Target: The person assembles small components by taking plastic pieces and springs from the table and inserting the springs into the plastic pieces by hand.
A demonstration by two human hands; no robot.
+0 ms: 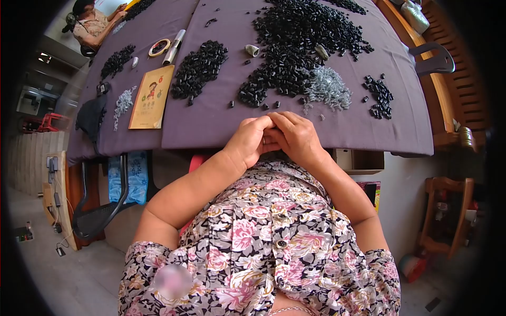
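Note:
My left hand (249, 141) and my right hand (299, 139) meet at the table's front edge, fingers bent and pressed together. Whatever may be between the fingertips is hidden. Just beyond them spreads a large heap of small black cylindrical pieces (279, 68). A tangle of small silvery spring-like pieces (329, 89) lies against its near right side. To the left is another pile of black pieces (200, 69), and a smaller pile (378, 97) sits on the right. Two finger-cot-like sleeves (252, 50) lie around the large heap.
A booklet (151, 99), a tape roll (159, 47) and a silvery roll (174, 47) lie on the purple tablecloth (211, 126). Another person (95, 26) sits at the far left. Chairs stand around, one with blue cloth (128, 176). An open box (360, 161) is under the table edge.

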